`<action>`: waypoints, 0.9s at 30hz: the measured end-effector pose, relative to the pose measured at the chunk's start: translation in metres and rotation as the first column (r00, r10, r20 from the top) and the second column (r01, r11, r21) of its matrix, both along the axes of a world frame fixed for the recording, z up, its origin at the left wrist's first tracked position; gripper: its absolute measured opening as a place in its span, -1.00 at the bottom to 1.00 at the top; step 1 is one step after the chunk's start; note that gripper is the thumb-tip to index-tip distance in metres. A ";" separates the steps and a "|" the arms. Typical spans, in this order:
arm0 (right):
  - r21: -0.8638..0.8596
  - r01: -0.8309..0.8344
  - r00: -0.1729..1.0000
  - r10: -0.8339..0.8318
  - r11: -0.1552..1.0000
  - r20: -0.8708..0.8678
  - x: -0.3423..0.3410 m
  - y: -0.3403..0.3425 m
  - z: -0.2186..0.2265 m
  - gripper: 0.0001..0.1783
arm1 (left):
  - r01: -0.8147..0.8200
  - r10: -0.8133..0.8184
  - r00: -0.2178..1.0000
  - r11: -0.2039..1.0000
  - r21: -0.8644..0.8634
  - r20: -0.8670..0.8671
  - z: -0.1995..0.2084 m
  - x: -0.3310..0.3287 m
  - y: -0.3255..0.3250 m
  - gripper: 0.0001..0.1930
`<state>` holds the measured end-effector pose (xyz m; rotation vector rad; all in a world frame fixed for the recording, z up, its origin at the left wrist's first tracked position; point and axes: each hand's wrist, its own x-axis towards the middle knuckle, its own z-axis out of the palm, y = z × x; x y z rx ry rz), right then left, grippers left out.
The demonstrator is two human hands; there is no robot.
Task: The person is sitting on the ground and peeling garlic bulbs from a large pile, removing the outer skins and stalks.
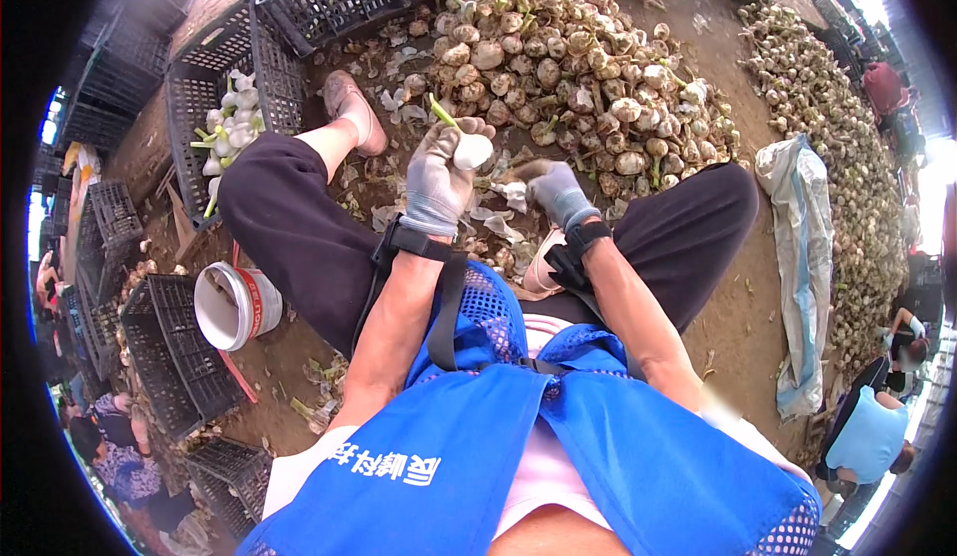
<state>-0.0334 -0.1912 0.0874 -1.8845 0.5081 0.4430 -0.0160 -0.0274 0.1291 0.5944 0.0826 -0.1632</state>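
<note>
By the heap (588, 87) edge, left hand (437, 172) is clasping garlic (474, 152); slackening could drop it. Right hand (558, 193) is blurring, grip unreadable.

A row of 4 white characters (389, 463) runs across the wearer's blue vest (459, 431), on the left side of its front; it slants and stands upside down in this view. A red label (263, 300) wraps the white bucket (221, 307) beside the wearer's left leg, and pale lettering shows on it, turned sideways, partly curving out of sight around the wall.
</note>
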 end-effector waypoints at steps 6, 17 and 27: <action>-0.127 -0.179 0.868 0.217 0.976 0.446 -0.007 0.002 0.032 -0.66 | 0.155 -0.212 0.964 0.940 -0.305 -0.163 -0.003 -0.002 0.004 -0.73; 0.695 0.140 0.987 -0.158 0.706 -0.038 -0.007 0.026 0.075 -0.73 | 0.056 -0.077 0.996 0.912 0.407 0.036 0.001 -0.005 -0.001 -0.84; 0.592 0.050 0.969 -0.183 0.804 0.166 -0.013 0.018 0.076 -0.73 | 0.001 -0.038 0.997 0.883 0.469 0.070 0.007 -0.003 -0.009 -0.86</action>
